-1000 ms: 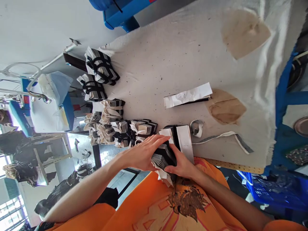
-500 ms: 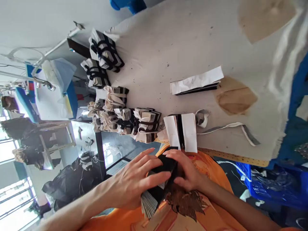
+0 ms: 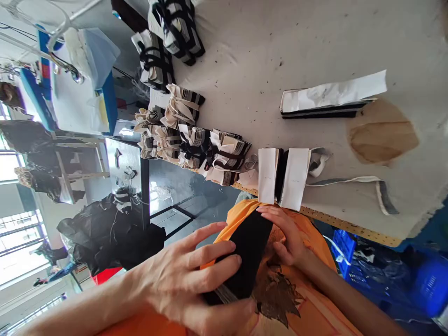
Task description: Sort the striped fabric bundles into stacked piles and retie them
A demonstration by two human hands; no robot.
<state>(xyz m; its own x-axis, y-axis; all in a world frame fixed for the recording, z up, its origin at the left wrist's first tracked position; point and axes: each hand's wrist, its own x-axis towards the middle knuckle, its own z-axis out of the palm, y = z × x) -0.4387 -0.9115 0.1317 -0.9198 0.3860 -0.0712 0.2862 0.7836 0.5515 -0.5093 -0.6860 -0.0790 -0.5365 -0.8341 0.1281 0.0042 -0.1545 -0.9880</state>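
Black stack (image 3: 249, 252), pinched by left hand (image 3: 177, 282); right hand (image 3: 292, 235) touches its corner (its grip I cannot tell).

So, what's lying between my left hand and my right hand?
A black cloth bundle lies between your left hand and right hand, with some of your shirt showing beside it; that's in the head view.

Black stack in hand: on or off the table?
Off: left hand holds the black stack over the orange shirt, short of the table.
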